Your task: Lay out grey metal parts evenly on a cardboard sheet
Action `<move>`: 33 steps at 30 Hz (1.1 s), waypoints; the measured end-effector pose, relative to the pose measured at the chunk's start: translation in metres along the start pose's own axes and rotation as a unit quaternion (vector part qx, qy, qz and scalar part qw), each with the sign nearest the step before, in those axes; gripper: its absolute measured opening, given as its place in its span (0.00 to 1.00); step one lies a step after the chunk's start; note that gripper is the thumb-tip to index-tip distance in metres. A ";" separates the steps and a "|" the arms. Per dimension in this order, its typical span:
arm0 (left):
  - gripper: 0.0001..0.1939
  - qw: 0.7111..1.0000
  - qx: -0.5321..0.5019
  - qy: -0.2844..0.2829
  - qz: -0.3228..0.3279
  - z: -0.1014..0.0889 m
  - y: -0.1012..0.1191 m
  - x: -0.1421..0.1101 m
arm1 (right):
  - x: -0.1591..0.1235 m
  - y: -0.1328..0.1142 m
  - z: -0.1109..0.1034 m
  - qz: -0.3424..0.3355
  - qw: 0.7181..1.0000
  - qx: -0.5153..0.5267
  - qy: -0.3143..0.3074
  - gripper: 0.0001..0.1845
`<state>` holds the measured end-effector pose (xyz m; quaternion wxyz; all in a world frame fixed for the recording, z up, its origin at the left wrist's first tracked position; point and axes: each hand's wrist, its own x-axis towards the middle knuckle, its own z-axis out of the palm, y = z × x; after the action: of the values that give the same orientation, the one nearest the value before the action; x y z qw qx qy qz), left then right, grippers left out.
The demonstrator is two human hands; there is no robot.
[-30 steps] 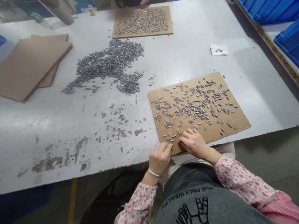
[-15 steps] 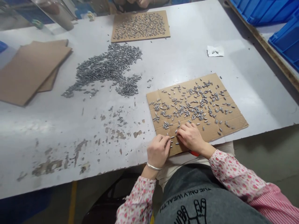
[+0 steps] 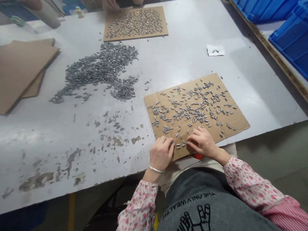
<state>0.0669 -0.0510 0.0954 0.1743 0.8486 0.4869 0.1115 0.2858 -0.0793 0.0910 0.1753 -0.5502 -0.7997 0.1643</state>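
Note:
In the head view, a cardboard sheet (image 3: pixel 197 81) lies at the near table edge, scattered with small grey spindle-shaped metal pieces (image 3: pixel 198 114). At its near left corner is my left hand (image 3: pixel 161 152), thumb and forefinger pinched on one metal piece (image 3: pixel 172 142), whose tip shows. My right hand (image 3: pixel 201 142) rests low over the same sheet with its fingers curled together; whatever they may hold is hidden. Between the two hands lie a few loose pieces (image 3: pixel 178 146).
A large heap of the same pieces (image 3: pixel 96 69) spreads left of centre. Beyond it, another person's hand (image 3: pixel 112 4) is at a second covered cardboard (image 3: pixel 165 24). Stacked cardboard sheets (image 3: pixel 21 64) lie left, a white paper scrap (image 3: pixel 216 50) right, blue crates (image 3: pixel 291 41) far right.
The view has shifted slightly, moving the table leftward in the picture. My right hand has drawn back to the right from my left, and more loose pieces show between them.

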 end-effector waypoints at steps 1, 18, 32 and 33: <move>0.10 1.000 -0.006 0.002 0.007 -0.002 0.002 0.000 | -0.002 0.000 0.002 -0.007 1.000 -0.005 -0.012 0.09; 0.12 0.998 0.040 -0.020 0.053 0.002 0.010 -0.002 | -0.002 -0.020 0.008 -0.004 0.996 -0.067 -0.063 0.11; 0.10 0.997 0.018 -0.038 0.067 0.009 0.008 -0.019 | 0.010 -0.013 0.006 0.000 0.994 -0.083 -0.068 0.10; 0.10 0.997 0.005 -0.041 0.061 0.008 0.006 -0.019 | 0.010 -0.013 0.006 -0.006 0.994 -0.076 -0.073 0.09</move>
<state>0.0649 -0.0721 0.0901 0.1828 0.8812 0.4277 0.0846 0.2687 -0.0754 0.0925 0.0751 -0.5434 -0.8241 0.1413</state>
